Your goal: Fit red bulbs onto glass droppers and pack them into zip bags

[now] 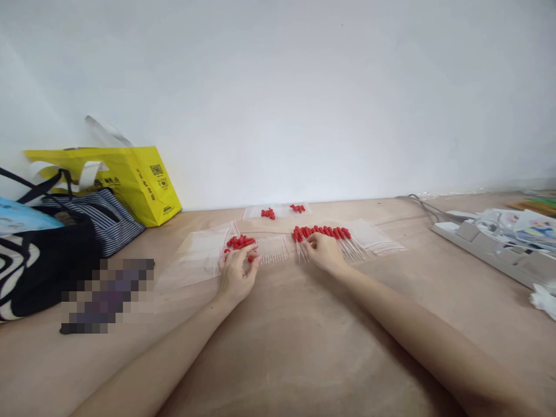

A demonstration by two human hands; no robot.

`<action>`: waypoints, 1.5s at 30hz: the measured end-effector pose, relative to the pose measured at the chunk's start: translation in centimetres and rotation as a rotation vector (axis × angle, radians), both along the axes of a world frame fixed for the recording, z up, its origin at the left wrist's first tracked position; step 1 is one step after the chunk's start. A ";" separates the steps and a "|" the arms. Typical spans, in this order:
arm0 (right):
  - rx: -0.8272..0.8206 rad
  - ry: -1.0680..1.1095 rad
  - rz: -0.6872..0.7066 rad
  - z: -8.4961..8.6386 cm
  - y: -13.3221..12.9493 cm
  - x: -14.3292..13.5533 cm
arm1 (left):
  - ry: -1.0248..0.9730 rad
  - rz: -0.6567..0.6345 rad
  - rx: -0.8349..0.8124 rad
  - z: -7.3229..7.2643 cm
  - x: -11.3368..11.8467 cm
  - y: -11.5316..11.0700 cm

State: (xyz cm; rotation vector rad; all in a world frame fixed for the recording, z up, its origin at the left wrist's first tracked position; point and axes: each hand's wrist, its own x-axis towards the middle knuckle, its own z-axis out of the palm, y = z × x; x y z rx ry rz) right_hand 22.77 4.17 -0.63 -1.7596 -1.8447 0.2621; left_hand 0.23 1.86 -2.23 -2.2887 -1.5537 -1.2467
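Red pieces (241, 241): centre of frame, heaped.
Left hand (237, 271): curled beside them, grip unclear.
Right hand (323, 251): fingertips drawn together at red-tipped sticks (336, 233), right of centre; hold unclear, and brushing might scatter their row.

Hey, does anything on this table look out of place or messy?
Slightly: the red pieces by the left hand lie jumbled, unlike the fairly even red row by the right hand. Nothing looks clearly damaged.
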 end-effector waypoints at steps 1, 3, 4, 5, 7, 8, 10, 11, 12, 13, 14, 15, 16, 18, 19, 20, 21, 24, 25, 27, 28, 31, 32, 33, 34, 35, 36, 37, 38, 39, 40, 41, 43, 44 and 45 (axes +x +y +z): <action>-0.019 -0.013 -0.048 0.1 0.5 -0.5 | -0.001 0.020 0.010 0.0 -0.1 0.1; -0.054 -0.065 -0.101 0.2 1.1 -1.8 | 0.009 0.065 0.029 0.1 -0.3 0.2; -0.067 -0.097 -0.114 0.3 1.3 -2.5 | 0.018 0.095 0.039 0.2 -0.4 0.3; -0.080 -0.131 -0.127 0.3 1.5 -3.2 | 0.030 0.131 0.050 0.2 -0.5 0.3; -0.104 -0.189 -0.148 0.4 1.9 -4.3 | 0.054 0.220 0.077 0.4 -0.9 0.4; -0.117 -0.209 -0.152 0.3 2.1 -4.7 | 0.063 0.272 0.087 0.5 -1.1 0.4; -0.134 -0.229 -0.153 0.2 2.4 -5.2 | 0.089 0.361 0.079 0.6 -1.5 0.5; -0.139 -0.233 -0.150 0.2 2.5 -5.3 | 0.114 0.384 0.062 0.7 -1.7 0.6; -0.140 -0.235 -0.147 0.1 2.6 -5.3 | 0.147 0.392 0.044 0.7 -1.9 0.7; -0.141 -0.239 -0.143 0.1 2.6 -5.3 | 0.187 0.384 0.026 0.7 -2.1 0.7; -0.141 -0.242 -0.139 0.0 2.6 -5.2 | 0.228 0.365 0.017 0.6 -2.2 0.8; -0.138 -0.246 -0.133 0.0 2.5 -5.1 | 0.264 0.341 0.019 0.5 -2.2 1.0; -0.133 -0.249 -0.128 0.1 2.4 -5.1 | 0.292 0.317 0.031 0.5 -2.2 1.1; -0.121 -0.253 -0.111 0.3 2.3 -5.0 | 0.330 0.278 0.063 0.2 -2.1 1.5; -0.115 -0.255 -0.102 0.4 2.2 -5.1 | 0.341 0.265 0.073 0.1 -2.0 1.7; -0.113 -0.256 -0.093 0.4 2.1 -5.1 | 0.348 0.256 0.078 0.0 -1.8 1.9; -0.115 -0.257 -0.086 0.5 2.1 -5.2 | 0.350 0.252 0.080 0.0 -1.8 2.0; -0.139 -0.263 -0.084 0.6 2.3 -5.4 | 0.314 0.257 0.120 0.1 -1.6 1.9; -0.151 -0.264 -0.087 0.6 2.4 -5.5 | 0.290 0.255 0.149 0.3 -1.5 1.7; -0.172 -0.267 -0.091 0.6 2.6 -5.6 | 0.242 0.207 0.198 0.5 -1.3 0.9; -0.181 -0.268 -0.091 0.5 2.7 -5.6 | 0.228 0.152 0.207 0.7 -1.2 0.4; -0.199 -0.276 -0.087 0.5 2.7 -5.6 | 0.266 -0.095 0.141 0.9 -0.6 -1.0; -0.203 -0.281 -0.084 0.5 2.7 -5.7 | 0.290 -0.165 0.101 0.9 -0.4 -1.3; -0.206 -0.285 -0.080 0.6 2.7 -5.7 | 0.308 -0.220 0.059 0.8 -0.2 -1.6; -0.208 -0.291 -0.073 0.6 2.6 -5.7 | 0.319 -0.258 0.021 0.8 -0.1 -1.7; -0.210 -0.296 -0.063 0.7 2.5 -5.7 | 0.323 -0.283 -0.012 0.7 0.0 -1.8; -0.211 -0.302 -0.049 0.9 2.3 -5.6 | 0.320 -0.292 -0.036 0.7 0.1 -1.8; -0.210 -0.309 -0.032 1.1 2.0 -5.5 | 0.316 -0.292 -0.051 0.7 0.0 -1.8; -0.207 -0.317 -0.010 1.3 1.7 -5.3 | 0.312 -0.286 -0.058 0.7 0.0 -1.8; -0.202 -0.325 0.017 1.5 1.2 -5.0 | 0.309 -0.279 -0.061 0.7 0.0 -1.7; -0.192 -0.334 0.048 1.8 0.7 -4.6 | 0.310 -0.276 -0.062 0.7 0.0 -1.7; -0.180 -0.344 0.082 1.9 0.0 -4.0 | 0.317 -0.281 -0.065 0.7 0.0 -1.7; -0.147 -0.367 0.157 2.0 -1.5 -2.6 | 0.341 -0.307 -0.072 0.7 0.0 -1.7; -0.134 -0.377 0.192 1.8 -2.3 -1.7 | 0.354 -0.319 -0.076 0.7 0.1 -1.7; -0.121 -0.396 0.233 1.6 -3.0 -0.8 | 0.366 -0.331 -0.079 0.7 0.1 -1.7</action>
